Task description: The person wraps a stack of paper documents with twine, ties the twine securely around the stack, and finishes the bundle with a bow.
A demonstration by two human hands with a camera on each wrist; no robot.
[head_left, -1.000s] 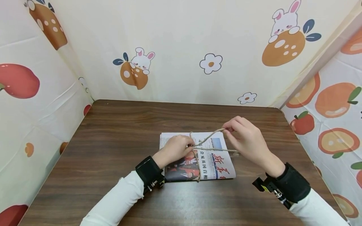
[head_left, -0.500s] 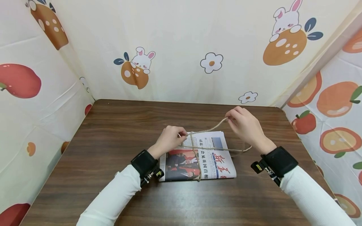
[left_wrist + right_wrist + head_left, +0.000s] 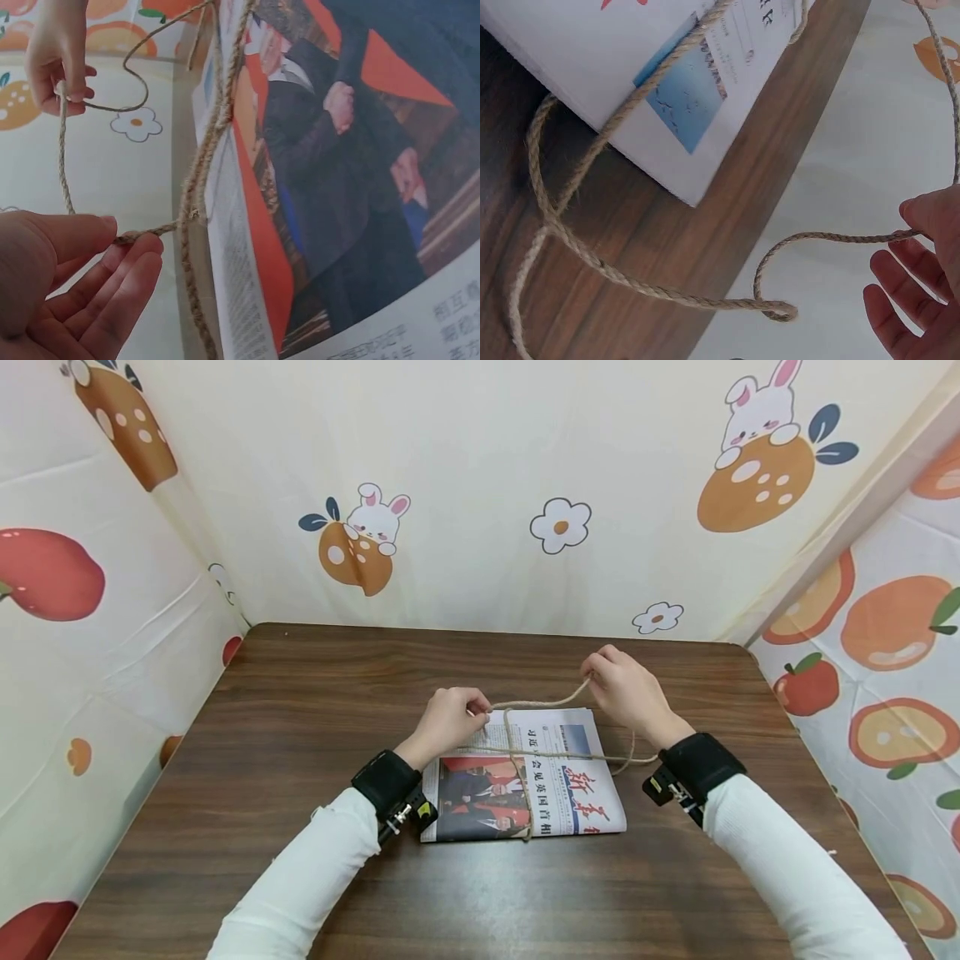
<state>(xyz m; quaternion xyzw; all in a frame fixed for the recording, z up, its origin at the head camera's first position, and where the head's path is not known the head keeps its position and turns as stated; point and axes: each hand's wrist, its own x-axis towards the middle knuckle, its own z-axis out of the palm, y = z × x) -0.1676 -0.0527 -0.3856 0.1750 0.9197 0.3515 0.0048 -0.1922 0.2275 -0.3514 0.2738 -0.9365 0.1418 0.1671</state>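
A folded newspaper (image 3: 570,793) lies on the table with twine (image 3: 558,754) crossing it lengthwise and crosswise. Above its far left part, my left hand (image 3: 448,720) pinches the twine between thumb and fingers, as the left wrist view shows close up. My right hand (image 3: 628,692) is raised beyond the far right corner and pinches another stretch of the same twine. Between the two hands the twine sags slightly. In the right wrist view a loop of twine (image 3: 660,291) hangs off the newspaper's right side, and the strand runs on to my right thumb and fingers.
The brown wooden table (image 3: 337,685) extends around the newspaper on every side. A pale curtain (image 3: 465,568) with rabbit and flower prints stands behind it, and fruit-printed sheets (image 3: 907,710) close off the sides. Each wrist wears a black camera band (image 3: 693,768).
My left hand has moved away and left from the newspaper's middle, still pinching twine. My right hand rose and shifted away, then came slightly left, bringing the twine along the far edge.
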